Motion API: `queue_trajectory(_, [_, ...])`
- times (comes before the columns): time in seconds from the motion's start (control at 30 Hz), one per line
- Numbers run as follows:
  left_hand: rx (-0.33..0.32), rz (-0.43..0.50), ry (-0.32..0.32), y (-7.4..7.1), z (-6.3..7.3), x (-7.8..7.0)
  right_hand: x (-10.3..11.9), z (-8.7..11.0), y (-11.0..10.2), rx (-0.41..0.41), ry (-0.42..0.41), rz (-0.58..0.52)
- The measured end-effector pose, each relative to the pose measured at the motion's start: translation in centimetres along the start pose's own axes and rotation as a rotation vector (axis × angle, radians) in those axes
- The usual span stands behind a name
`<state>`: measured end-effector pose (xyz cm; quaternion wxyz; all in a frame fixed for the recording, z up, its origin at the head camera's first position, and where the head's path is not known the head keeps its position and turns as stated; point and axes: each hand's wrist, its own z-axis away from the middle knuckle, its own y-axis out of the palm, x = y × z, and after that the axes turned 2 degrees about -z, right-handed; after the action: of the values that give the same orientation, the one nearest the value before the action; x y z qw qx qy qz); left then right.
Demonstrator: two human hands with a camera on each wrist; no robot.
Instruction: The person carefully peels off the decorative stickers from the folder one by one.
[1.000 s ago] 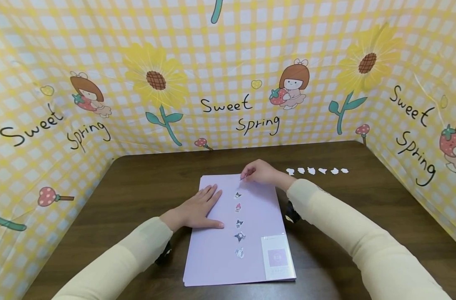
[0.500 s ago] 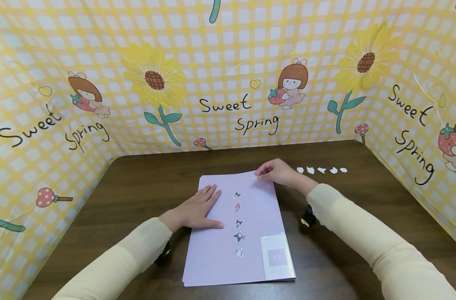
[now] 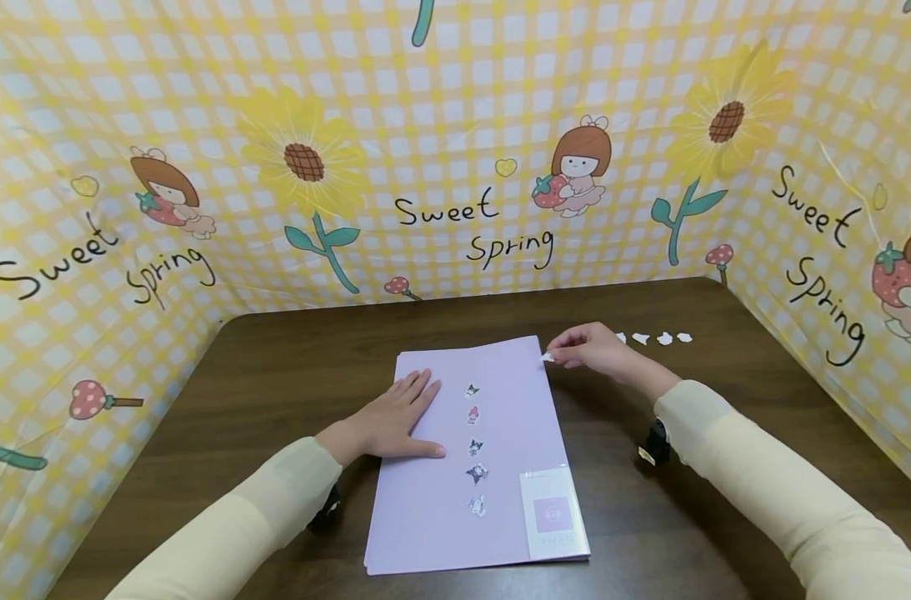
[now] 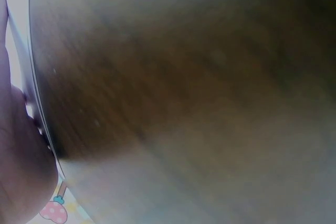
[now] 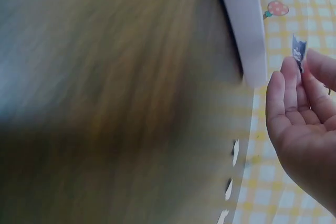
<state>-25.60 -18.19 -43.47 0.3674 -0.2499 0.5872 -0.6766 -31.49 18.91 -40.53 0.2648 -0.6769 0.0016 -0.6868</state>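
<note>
A lilac paper pad (image 3: 440, 533) lies on the table, its top edge rising toward the right corner. Down its middle runs a column of small cartoon stickers (image 3: 476, 447), several in all. My left hand (image 3: 395, 421) rests flat on the pad's left half, fingers spread; in the left wrist view only part of the hand (image 4: 23, 166) shows at the left edge. At the pad's upper right edge, my right hand (image 3: 593, 346) pinches a small sticker (image 3: 548, 357) between thumb and fingers. The right wrist view shows this sticker (image 5: 299, 49) with a dark printed picture.
Several white cut-out pieces (image 3: 665, 339) lie in a row at the back right of the dark wooden table (image 3: 688, 517), partly hidden by my right hand. A clear-and-white label (image 3: 554, 517) sits on the pad's lower right corner. A yellow checked cloth (image 3: 455, 108) surrounds the table.
My right hand has moved right from over the pad's top middle to just past its right edge, with the sticker pinched, covering more of the white pieces. The left hand stays put.
</note>
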Motion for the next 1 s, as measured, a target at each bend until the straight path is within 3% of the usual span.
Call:
queue_trajectory(0.5, [-0.002, 0.012, 0.004, -0.2, 0.0, -0.1, -2.3, 1.8, -3.2, -0.068, 0.017, 0.102])
queue_trajectory(0.7, [-0.002, 0.006, 0.004, -0.3, 0.0, -0.1, -2.3, 2.2, -3.1, -0.060, 0.026, 0.138])
queue_trajectory(1.0, [-0.001, 0.016, 0.002, -0.3, 0.1, -0.2, -3.3, 1.2, -2.7, -0.067, -0.013, 0.234])
